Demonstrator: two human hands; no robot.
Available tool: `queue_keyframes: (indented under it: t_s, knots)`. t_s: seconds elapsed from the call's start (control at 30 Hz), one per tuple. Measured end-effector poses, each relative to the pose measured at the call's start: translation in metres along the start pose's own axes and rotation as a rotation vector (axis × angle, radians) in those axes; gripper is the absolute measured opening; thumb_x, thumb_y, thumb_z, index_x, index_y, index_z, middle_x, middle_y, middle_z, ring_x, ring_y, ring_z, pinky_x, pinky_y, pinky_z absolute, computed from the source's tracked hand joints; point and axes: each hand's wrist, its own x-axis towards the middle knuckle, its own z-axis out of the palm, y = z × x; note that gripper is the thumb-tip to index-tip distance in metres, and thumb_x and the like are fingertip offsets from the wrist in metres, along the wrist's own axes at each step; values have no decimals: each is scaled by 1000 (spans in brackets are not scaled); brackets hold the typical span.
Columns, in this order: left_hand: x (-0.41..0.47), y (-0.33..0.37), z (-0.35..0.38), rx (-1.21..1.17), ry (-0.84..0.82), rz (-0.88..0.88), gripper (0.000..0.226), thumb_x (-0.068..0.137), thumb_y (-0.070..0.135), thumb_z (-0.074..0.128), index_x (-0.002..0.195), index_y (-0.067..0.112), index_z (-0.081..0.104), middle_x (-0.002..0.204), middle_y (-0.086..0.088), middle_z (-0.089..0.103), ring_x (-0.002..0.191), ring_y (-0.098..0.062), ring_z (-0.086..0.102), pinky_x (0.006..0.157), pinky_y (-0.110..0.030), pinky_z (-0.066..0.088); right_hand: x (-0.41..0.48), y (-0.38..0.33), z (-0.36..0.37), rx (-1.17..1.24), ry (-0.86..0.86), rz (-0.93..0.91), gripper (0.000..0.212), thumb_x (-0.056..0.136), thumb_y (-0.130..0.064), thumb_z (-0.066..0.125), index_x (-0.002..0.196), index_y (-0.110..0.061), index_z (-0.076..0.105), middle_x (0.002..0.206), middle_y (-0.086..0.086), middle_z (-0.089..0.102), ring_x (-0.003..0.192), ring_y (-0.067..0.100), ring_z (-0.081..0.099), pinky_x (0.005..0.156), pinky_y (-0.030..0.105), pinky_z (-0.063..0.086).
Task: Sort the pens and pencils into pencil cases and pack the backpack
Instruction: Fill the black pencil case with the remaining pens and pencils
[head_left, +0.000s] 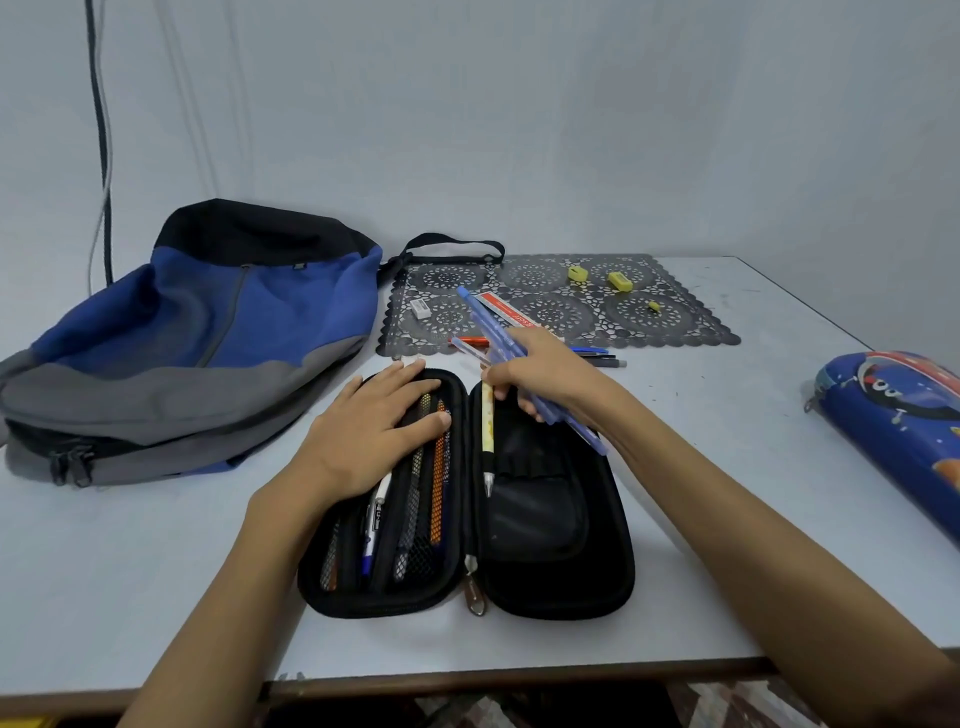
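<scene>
open black zip-up fabric pencil case (561, 592) lies mid counter (727, 519), left hand (379, 431) flat on its left mesh half, fingers (410, 387) straight, slightly spread. right hand (545, 379) curls round a bundle of blue plastic pens (488, 322) just above the right half, where a yellow mechanical pencil (487, 415) lies by the hinge. blue-and-grey fabric backpack (208, 338) lies left, blue printed hard pencil case (893, 431) far right.
</scene>
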Motion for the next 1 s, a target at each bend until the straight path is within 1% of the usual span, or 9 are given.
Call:
queue_keyframes:
  t_s: [0.07,0.2,0.37,0.57,0.63,0.73,0.8,0.9,1.0]
  knots:
    - [0,0,0,-5,0,0,93,65,81,17,145,39,37,160,18,16,147,1,6,122,-35,1,-1,-2,1,-132,44,-42,16,87,-9,60,100,-4,54,73,12,61,40,18,49,42,27,44]
    - [-1,0,0,-11,5,-2,93,65,81,17,145,38,38,160,18,16,147,1,7,121,-34,0,0,-5,9,-388,140,-99,16,84,-13,60,97,-3,56,77,11,57,53,19,49,63,38,50]
    - [-1,2,0,-8,6,-10,93,64,81,17,144,39,38,160,18,17,147,1,8,120,-33,1,-4,-6,8,-252,71,-55,13,85,-11,62,92,-6,53,70,11,57,42,15,50,47,26,42]
    - [0,0,0,-8,5,-12,91,64,81,17,143,40,39,159,19,17,146,1,8,120,-34,1,-11,-13,10,-432,28,-102,15,88,-9,56,81,-18,46,62,6,59,41,16,57,37,19,42]
    - [0,0,0,-13,5,-14,91,64,81,18,143,40,39,159,19,18,146,1,9,121,-34,2,-13,-15,11,-502,37,-115,5,89,-10,55,91,-12,51,70,9,63,47,18,58,43,21,47]
    - [1,-1,1,-12,8,-6,90,66,80,19,143,41,40,159,19,18,146,1,10,121,-35,3,-13,-16,15,-641,77,-118,18,87,-10,56,103,-2,57,88,15,66,60,23,57,65,39,54]
    - [2,-2,2,-12,7,-5,89,66,80,19,143,41,40,159,19,18,146,1,10,121,-35,4,-13,-17,17,-692,94,-129,18,87,-11,57,102,-1,58,92,17,65,61,23,56,69,41,54]
    - [2,-2,2,-13,10,-1,89,66,80,19,143,40,40,159,18,18,146,0,10,121,-37,5,-13,-17,14,-664,61,-103,17,87,-10,56,102,-2,58,87,17,68,60,25,63,60,32,53]
    - [2,-2,2,-12,15,4,89,66,80,19,142,40,41,159,18,19,146,0,10,121,-38,7,-14,-15,11,-495,16,-59,17,87,-7,54,103,-2,55,69,14,67,46,19,62,40,22,47]
